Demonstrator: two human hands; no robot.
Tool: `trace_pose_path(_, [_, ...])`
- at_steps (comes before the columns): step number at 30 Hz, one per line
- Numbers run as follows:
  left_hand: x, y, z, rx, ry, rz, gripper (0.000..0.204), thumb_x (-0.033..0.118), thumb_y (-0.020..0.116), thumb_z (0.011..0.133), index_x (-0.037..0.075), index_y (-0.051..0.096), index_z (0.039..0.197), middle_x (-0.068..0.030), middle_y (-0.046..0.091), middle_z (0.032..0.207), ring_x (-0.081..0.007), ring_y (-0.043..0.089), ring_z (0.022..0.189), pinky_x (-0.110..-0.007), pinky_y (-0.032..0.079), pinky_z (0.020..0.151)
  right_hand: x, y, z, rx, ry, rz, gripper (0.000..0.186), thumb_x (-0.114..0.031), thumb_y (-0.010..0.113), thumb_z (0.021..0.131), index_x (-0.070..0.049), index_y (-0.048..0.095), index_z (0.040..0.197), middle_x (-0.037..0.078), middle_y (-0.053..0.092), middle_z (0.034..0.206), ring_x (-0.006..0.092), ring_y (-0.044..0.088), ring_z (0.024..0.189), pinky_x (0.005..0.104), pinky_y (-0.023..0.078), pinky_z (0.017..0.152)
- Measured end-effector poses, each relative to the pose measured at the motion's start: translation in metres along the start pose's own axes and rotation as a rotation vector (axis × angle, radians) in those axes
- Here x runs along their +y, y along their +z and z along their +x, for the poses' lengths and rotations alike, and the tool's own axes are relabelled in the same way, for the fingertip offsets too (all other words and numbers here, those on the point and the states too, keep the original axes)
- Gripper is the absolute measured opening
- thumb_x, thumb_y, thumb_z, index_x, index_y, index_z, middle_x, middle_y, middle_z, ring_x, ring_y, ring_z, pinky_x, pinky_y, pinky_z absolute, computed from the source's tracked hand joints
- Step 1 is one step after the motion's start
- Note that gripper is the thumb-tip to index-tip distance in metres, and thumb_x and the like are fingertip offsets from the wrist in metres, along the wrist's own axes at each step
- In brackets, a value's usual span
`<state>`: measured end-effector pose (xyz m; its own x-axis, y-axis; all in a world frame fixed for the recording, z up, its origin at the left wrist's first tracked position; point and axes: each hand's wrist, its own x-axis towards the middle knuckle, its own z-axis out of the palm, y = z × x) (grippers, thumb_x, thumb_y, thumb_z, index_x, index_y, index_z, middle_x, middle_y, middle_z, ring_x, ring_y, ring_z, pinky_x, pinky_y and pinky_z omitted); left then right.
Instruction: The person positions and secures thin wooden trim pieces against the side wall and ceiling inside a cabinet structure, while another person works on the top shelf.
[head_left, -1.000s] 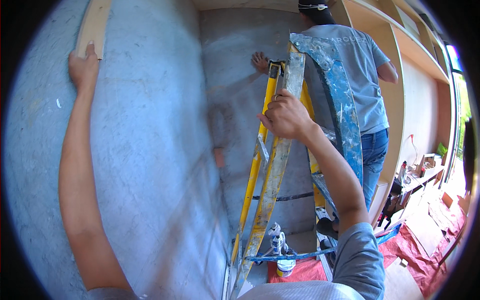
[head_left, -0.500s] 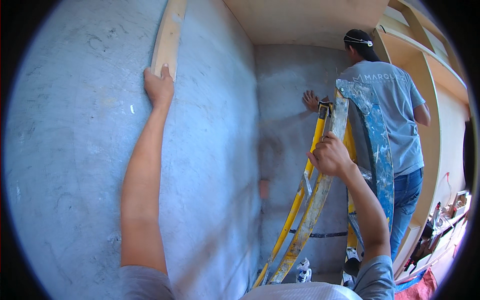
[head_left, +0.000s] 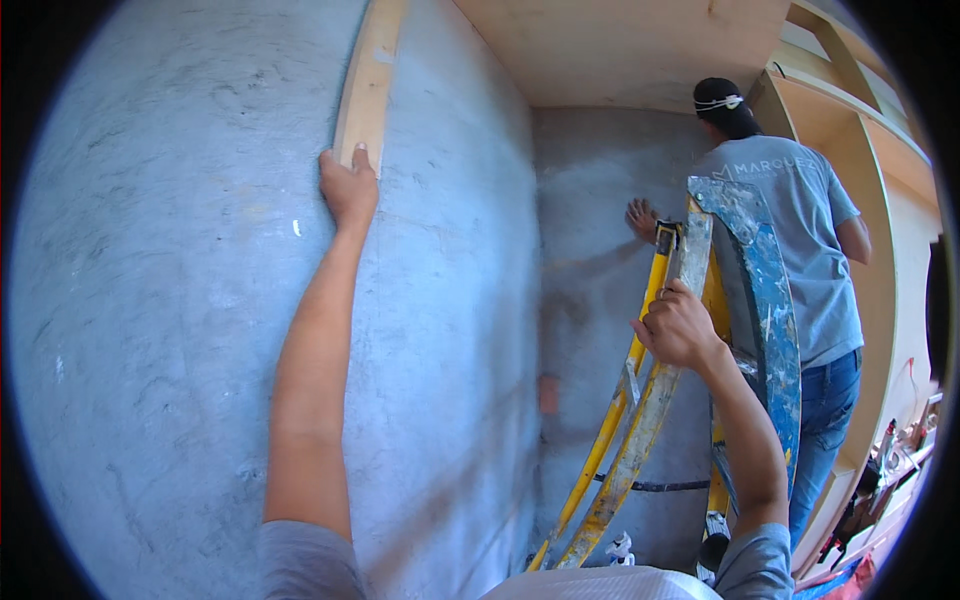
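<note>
A pale wooden board (head_left: 365, 80) runs upright along the grey plastered wall (head_left: 160, 300), and my left hand (head_left: 350, 190) grips its lower end, thumb on its face. My right hand (head_left: 677, 325) is closed around the paint-spattered rail of a yellow stepladder (head_left: 645, 420), below its worn blue top piece (head_left: 758, 290). A co-worker (head_left: 785, 250) in a grey T-shirt, dark cap and jeans stands beyond the ladder, back turned, with one hand (head_left: 640, 218) spread on the far wall.
A wooden ceiling panel (head_left: 620, 55) spans overhead. At the right stand pale wooden shelving frames (head_left: 855, 170), with tools and small items (head_left: 895, 450) on a low surface. A white bottle (head_left: 620, 548) shows low behind the ladder.
The view has tilted upward and turned left, so the board, hands and ladder sit lower and further right, and more ceiling shows. My hands keep their grips.
</note>
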<state>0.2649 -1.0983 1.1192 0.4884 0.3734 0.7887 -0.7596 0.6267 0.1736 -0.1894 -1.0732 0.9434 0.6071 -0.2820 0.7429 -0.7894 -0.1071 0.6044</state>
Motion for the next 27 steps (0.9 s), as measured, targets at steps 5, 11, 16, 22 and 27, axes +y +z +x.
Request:
trace_pose_path(5, [-0.015,0.018,-0.002,-0.037,-0.045,0.046,0.06,0.037,0.07,0.091,-0.013,0.055,0.121,-0.0344,0.063,0.117,-0.0459,0.063,0.111,-0.047,0.049,0.097,0.005,-0.004,-0.006,-0.058,0.016,-0.038,0.047,-0.034,0.056,0.098,-0.008,0.07,0.061,0.007,0.069,0.069,0.0245,0.064,0.076,0.0364,0.042,0.09])
trace_pose_path(11, [-0.072,0.02,0.041,0.001,0.059,0.264,0.076,0.049,0.066,0.092,-0.014,0.053,0.132,-0.035,0.06,0.127,-0.0456,0.059,0.122,-0.045,0.044,0.107,-0.01,-0.003,0.009,-0.101,0.011,-0.044,0.049,-0.035,0.052,0.101,-0.009,0.074,0.066,0.006,0.072,0.072,0.0235,0.067,0.08,0.0359,0.042,0.097])
trace_pose_path(16, [-0.055,0.028,0.024,-0.061,0.007,0.173,0.079,0.053,0.062,0.092,-0.014,0.054,0.132,-0.0347,0.061,0.127,-0.0455,0.059,0.121,-0.043,0.044,0.106,0.002,0.003,0.002,-0.058,-0.005,-0.037,0.048,-0.034,0.053,0.101,-0.009,0.072,0.064,0.006,0.071,0.071,0.0235,0.067,0.08,0.0361,0.042,0.097])
trace_pose_path(22, [-0.055,0.03,0.02,-0.011,0.023,0.181,0.076,0.056,0.058,0.093,-0.01,0.058,0.13,-0.0324,0.064,0.123,-0.0447,0.062,0.118,-0.044,0.047,0.103,0.003,0.004,0.002,-0.049,-0.034,-0.036,0.046,-0.032,0.055,0.1,-0.009,0.07,0.063,0.004,0.071,0.069,0.0229,0.066,0.077,0.0349,0.043,0.093])
trace_pose_path(27, [-0.063,0.032,0.022,0.008,0.025,0.166,0.078,0.06,0.057,0.092,-0.008,0.059,0.131,-0.0311,0.063,0.126,-0.0451,0.061,0.118,-0.045,0.047,0.103,0.002,0.005,0.003,-0.043,-0.026,-0.028,0.046,-0.032,0.056,0.099,-0.009,0.07,0.063,0.004,0.071,0.069,0.0225,0.066,0.074,0.0343,0.042,0.092])
